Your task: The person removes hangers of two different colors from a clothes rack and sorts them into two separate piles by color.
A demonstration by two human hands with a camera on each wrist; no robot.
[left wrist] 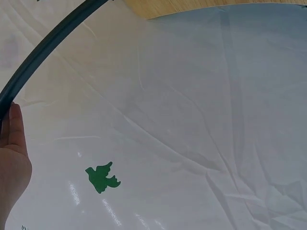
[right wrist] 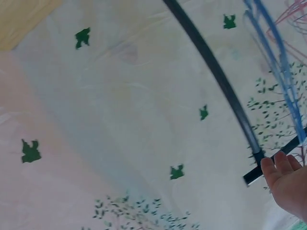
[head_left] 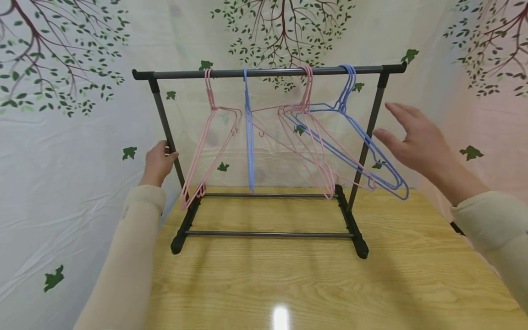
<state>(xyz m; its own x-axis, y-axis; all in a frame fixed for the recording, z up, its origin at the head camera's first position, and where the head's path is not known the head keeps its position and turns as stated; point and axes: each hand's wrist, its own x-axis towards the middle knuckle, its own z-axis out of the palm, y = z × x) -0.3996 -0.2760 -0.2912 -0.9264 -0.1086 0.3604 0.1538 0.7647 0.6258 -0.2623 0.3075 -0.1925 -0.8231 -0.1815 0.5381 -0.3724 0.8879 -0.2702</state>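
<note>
A dark metal garment rack [head_left: 276,72] stands on a wooden table [head_left: 264,275]. My left hand [head_left: 158,162] holds its left post [head_left: 162,110] between thumb and fingers; in the left wrist view the fingers [left wrist: 14,127] reach behind the dark bar. To the right of the right post [head_left: 375,107], my right hand [head_left: 420,142] is raised, empty, with fingers extended toward the rack. From the top rail hang pink hangers [head_left: 209,89] at left, blue hangers [head_left: 249,142] seen edge-on, more pink hangers [head_left: 307,89], and blue hangers [head_left: 348,87] nearest my right hand.
Two lower crossbars [head_left: 268,234] join the rack's black feet [head_left: 361,247]. The right-hand pink and blue hangers overlap each other, and the blue ones stick out past the right post. Behind the rack hangs a pale cloth [head_left: 103,183] printed with leaves and branches.
</note>
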